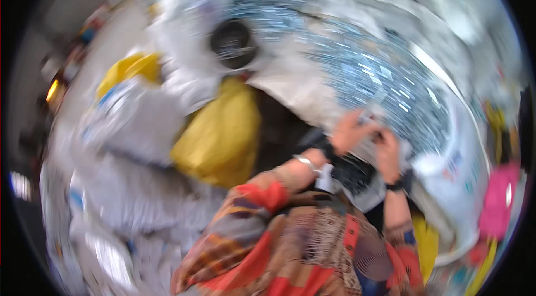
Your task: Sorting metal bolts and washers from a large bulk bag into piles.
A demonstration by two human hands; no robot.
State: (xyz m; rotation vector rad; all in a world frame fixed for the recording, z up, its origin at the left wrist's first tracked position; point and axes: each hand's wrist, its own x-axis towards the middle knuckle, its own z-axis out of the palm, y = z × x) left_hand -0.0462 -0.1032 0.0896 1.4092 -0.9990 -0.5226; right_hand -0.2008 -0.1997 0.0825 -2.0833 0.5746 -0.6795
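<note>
My left hand point(350, 133) and my right hand point(387, 153) are close together, at the near edge of a wide heap of shiny bluish clear pieces point(385, 78). Fingers of both hands are bent inward. Around the left fingertips shows a blurred, pale, see-through piece point(375, 109); its kind is not clear. Something small and dark is at the right fingertips, too smeared to name. Just below the hands, a pale bag point(371, 202) has black material point(354, 174) inside it.
A yellow sack point(220, 137) stands left of my left arm, with white sacks point(137, 123) beyond it. A round black container point(233, 43) sits at the far left of the heap. A large white bag point(455, 167) and a pink item point(498, 201) are at right.
</note>
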